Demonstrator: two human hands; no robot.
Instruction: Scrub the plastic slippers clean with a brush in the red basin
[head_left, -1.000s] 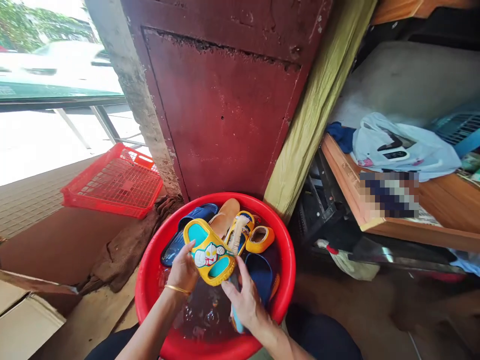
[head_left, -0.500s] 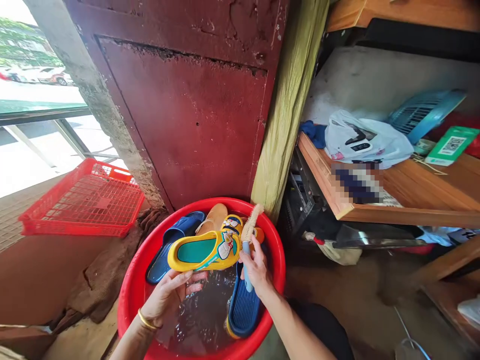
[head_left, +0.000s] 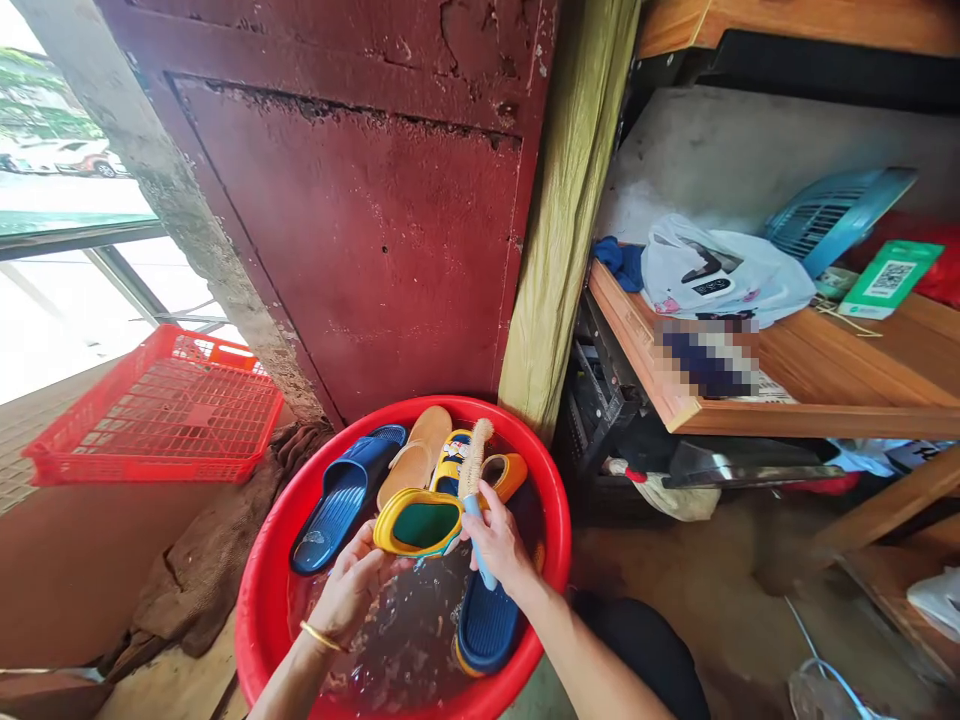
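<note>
My left hand [head_left: 352, 590] grips the heel side of a yellow clog [head_left: 384, 520] with a green inside, tilted above the water. In my right hand [head_left: 496, 538] is a brush [head_left: 486, 560] with a light blue handle and pale bristles pointing up, beside the clog's toe end. Both are over a red basin [head_left: 259, 560] of murky water. Around them in the basin lie a blue slipper [head_left: 341, 500] at the left, a tan shoe [head_left: 420, 450], a yellow patterned sandal [head_left: 450, 462], an orange clog [head_left: 511, 475] and another blue slipper [head_left: 487, 625] at the right.
A red plastic crate [head_left: 165, 410] stands at the left, above brown cloth [head_left: 195, 570]. Behind the basin is a dark red door [head_left: 360, 220]. To the right, a wooden table [head_left: 825, 370] bears a white plastic bag [head_left: 720, 270] and a blue fan [head_left: 832, 220].
The yellow clog has turned so its opening faces me more, and its toe decoration is mostly hidden. My left hand has moved to its heel. The brush has shifted slightly left.
</note>
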